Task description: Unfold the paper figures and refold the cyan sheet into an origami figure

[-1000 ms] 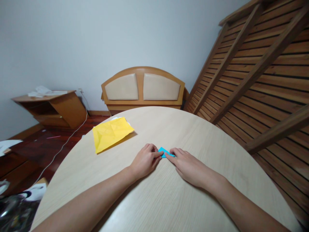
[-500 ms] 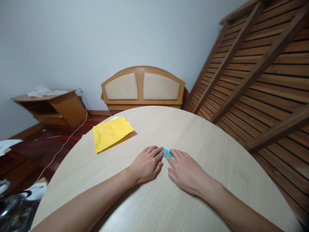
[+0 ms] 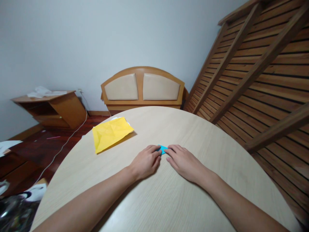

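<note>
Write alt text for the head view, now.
A person's left hand and right hand touch a small blue piece, likely paper, on a round pale table. A creased yellow sheet lies toward its far left; beyond are a headboard and slatted panel.

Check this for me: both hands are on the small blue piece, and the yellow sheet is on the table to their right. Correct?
No: in the head view, the yellow sheet is on the table to the left, not right. The left hand and right hand are on the small blue piece.
</note>
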Demonstrator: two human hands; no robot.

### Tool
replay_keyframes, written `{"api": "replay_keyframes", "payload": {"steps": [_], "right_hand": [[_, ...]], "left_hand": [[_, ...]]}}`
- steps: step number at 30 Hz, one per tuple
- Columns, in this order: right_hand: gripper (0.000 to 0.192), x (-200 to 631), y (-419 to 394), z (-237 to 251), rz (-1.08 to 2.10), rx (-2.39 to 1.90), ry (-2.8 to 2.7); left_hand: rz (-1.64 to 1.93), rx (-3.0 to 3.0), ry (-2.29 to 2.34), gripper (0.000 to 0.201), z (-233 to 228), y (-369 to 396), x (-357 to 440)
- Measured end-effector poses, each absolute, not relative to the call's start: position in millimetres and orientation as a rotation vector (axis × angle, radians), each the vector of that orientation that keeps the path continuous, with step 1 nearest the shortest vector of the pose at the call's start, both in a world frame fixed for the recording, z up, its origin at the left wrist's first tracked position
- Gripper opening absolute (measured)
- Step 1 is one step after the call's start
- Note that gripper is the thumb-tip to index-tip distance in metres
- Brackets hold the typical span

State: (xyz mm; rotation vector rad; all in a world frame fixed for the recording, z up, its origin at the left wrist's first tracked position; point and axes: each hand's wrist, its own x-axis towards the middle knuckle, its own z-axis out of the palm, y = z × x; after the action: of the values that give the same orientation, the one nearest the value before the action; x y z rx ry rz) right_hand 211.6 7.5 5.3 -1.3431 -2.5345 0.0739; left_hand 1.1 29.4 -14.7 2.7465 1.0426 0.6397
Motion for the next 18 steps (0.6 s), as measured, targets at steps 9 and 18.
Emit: {"api": "replay_keyframes", "payload": {"steps": [9,18], "right_hand": [[0.015,212,25,-2,0.206,-1.289,-2.358],[0.019,210,31,-10,0.323,-1.396,-2.232]], "left_hand": [[0.756,2.662,0.972,0.028,-19,41,3],[0.716,2.715,0.980,0.027,-18,41,4]]}}
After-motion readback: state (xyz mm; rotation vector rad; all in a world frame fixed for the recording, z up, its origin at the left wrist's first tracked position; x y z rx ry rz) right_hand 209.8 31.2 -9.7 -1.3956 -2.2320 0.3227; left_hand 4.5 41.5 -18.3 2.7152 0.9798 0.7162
